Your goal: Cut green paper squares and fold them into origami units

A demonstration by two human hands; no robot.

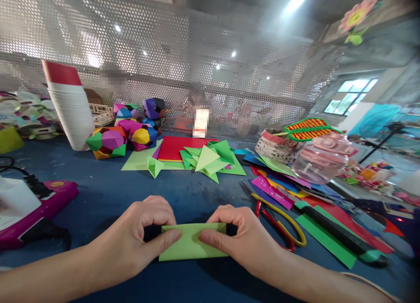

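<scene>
Toward the near edge of the bench (108, 189), the left hand (147, 231) and right hand (238, 233) pinch a folded light-green paper strip (190, 249) near both ends, thumbs in front, fingers behind, probably so its creases lie flat. Folded green paper pieces (207, 158) lie heaped farther back, presumably out of the way; scissors (277, 207) rest beside the right hand.

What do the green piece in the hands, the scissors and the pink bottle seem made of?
Green piece: matte paper, judging by its crisp folded corners. Scissors: smooth red and yellow handles, perhaps plastic; slim greyish blades, probably metal. Bottle: glossy and see-through, so clear plastic or glass.
</scene>
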